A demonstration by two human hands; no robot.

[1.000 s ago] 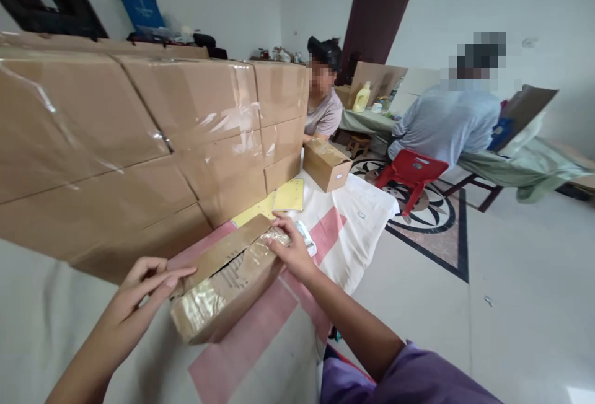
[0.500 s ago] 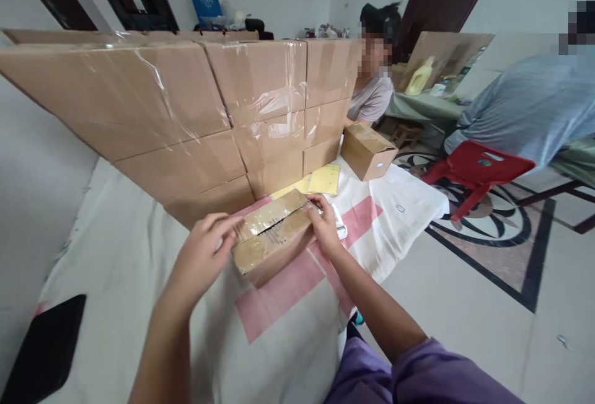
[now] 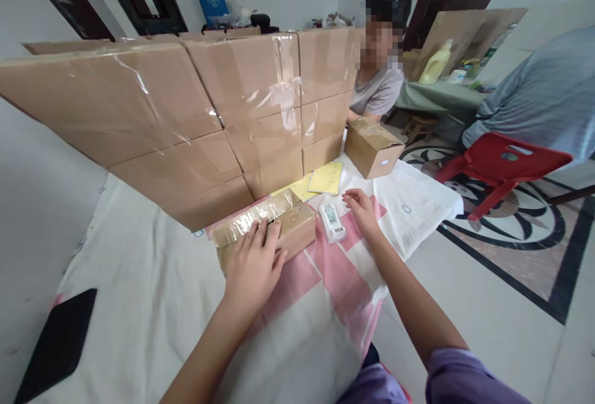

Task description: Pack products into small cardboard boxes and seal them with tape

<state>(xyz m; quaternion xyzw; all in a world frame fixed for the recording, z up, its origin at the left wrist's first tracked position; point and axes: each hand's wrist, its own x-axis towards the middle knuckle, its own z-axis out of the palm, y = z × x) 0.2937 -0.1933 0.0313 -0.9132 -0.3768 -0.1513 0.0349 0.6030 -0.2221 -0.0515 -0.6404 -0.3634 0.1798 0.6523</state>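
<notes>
Left hand (image 3: 253,261) flat, fingers spread, on the taped box (image 3: 264,225); right hand (image 3: 360,209) open, empty — might knock the white device (image 3: 331,223) just beside it.

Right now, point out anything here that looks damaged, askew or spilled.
The small box under the left hand stands out: its top is swathed in crinkled, uneven tape, rougher than on the stacked cartons behind it, though the clear tape there is wrinkled in places too. Nothing looks spilled or askew.

blocked: stacked brown cardboard boxes (image 3: 186,119), upper left | free: white cloth (image 3: 139,280), lower left, beside black flat slab (image 3: 56,345) (tablet, perhaps)
</notes>
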